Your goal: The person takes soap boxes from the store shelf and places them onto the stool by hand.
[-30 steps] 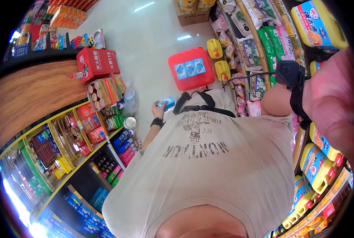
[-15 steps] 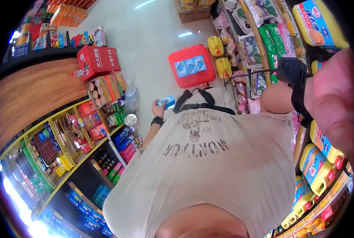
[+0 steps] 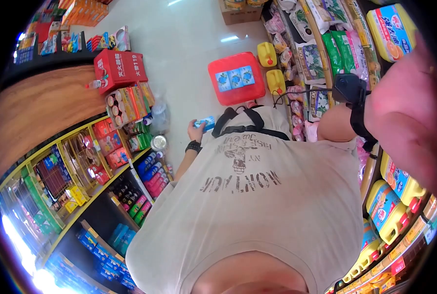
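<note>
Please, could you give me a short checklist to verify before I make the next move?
1. Left hand has hold of the blue pack: ok.
2. Right hand empty: cannot tell; it runs to the dark edge of the view.
3. Wrist camera strapped on the right wrist: ok.
4. Camera cable free of snags: cannot tell; its far end is unclear.
5. Red container within view: ok.
</note>
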{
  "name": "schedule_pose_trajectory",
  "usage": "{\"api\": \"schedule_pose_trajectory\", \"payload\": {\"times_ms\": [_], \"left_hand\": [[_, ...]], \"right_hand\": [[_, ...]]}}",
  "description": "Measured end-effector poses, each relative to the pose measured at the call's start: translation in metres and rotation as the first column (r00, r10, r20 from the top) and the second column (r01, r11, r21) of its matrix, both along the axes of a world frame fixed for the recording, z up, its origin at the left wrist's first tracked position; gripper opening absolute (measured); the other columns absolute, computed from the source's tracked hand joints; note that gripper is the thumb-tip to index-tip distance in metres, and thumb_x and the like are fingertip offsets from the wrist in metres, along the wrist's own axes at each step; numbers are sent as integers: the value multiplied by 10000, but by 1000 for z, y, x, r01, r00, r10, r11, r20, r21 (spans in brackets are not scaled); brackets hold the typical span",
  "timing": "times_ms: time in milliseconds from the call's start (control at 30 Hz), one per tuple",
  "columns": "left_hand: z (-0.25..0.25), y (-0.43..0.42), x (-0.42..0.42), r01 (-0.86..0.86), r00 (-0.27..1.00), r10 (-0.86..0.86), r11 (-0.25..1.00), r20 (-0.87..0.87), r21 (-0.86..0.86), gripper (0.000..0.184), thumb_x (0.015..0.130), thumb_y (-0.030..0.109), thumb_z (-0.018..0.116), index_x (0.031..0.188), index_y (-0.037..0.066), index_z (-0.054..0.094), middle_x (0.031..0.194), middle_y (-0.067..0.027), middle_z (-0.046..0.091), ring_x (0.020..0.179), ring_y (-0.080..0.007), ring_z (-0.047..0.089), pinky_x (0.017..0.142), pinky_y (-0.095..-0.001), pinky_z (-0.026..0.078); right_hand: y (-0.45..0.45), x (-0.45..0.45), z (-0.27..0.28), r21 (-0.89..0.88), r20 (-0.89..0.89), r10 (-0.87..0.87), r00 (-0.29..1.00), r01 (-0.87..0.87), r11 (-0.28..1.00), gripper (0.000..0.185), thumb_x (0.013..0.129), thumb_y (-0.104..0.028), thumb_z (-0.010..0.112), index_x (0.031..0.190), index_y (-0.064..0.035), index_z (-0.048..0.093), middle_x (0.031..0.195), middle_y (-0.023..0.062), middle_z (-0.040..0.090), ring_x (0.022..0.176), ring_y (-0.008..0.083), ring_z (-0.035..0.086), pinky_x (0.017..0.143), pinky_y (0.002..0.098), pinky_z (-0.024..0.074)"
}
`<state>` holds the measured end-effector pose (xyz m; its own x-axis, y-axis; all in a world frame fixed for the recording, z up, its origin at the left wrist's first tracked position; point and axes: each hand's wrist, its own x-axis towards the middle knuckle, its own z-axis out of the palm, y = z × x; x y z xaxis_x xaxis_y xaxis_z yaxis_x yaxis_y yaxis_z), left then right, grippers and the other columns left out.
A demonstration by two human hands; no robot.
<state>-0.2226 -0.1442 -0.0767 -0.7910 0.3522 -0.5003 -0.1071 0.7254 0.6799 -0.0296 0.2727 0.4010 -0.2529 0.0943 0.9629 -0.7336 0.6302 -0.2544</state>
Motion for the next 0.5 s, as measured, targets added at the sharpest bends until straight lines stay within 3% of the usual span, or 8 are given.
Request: {"api": "schedule_pose_trajectory", "payload": {"times_ms": [67,167,200,267,333,400,467,500], "left_hand": [[6,3,-1,33,999,-33,999,16,-24,545,753,145,797,1228,19,562,1156,-203,581,946,-291,649,682,-373,615],[-10,3,-5,188,958,-190,982,-214,-29,557,752,204,797,1216,-10,576,1106,-202,640,1009,-306,622,898,-386,492],[-3,11,-6,179,975,-178,984,-135,-2,596,747,164,787,1264,0,540,1185,-207,601,1094,-322,581,958,-391,458],[3,26,-7,245,944,-229,969,-237,40,634,740,136,782,1299,13,509,1239,-201,560,1151,-329,542,997,-396,429],[19,47,-9,313,914,-281,948,-292,66,689,728,89,771,1344,33,466,1303,-192,496,1230,-342,474,1063,-404,373],[38,74,-12,397,884,-356,914,-302,85,687,723,73,769,1341,40,472,1295,-189,500,1218,-342,483,1054,-405,388],[48,95,-12,454,870,-409,883,-274,123,686,721,58,766,1342,49,475,1280,-180,513,1204,-328,498,1030,-401,414],[49,107,-13,469,871,-426,870,-247,153,686,722,52,764,1344,54,475,1270,-172,523,1196,-315,508,1011,-396,431]], "right_hand": [[-2,0,-13,-107,82,-36,996,44,993,232,898,33,554,1127,57,583,1050,121,618,923,182,625,837,291,513],[-12,-1,-54,-310,377,-64,924,191,931,229,898,35,554,1124,58,584,1046,120,618,918,180,627,833,288,515],[-18,-3,-74,-343,536,-57,843,279,897,228,898,35,554,1123,59,584,1045,119,618,916,179,627,831,287,516],[-26,-15,-123,-289,795,-26,606,417,862,219,888,-15,611,1106,10,599,987,85,624,891,146,629,807,266,504],[-33,-27,-194,-242,890,34,454,408,881,212,924,-121,602,1083,18,598,976,121,629,845,226,634,764,310,503],[-42,-34,-269,-137,938,-3,348,377,916,236,917,-144,617,1099,7,607,972,95,641,881,199,643,769,318,506],[-52,-38,-336,-205,973,152,176,343,917,271,907,-174,635,1113,0,607,981,108,650,877,213,640,767,325,500],[-60,-38,-362,-287,956,242,166,365,886,293,905,-176,639,1133,3,602,1000,116,652,899,214,639,785,322,499]]}}
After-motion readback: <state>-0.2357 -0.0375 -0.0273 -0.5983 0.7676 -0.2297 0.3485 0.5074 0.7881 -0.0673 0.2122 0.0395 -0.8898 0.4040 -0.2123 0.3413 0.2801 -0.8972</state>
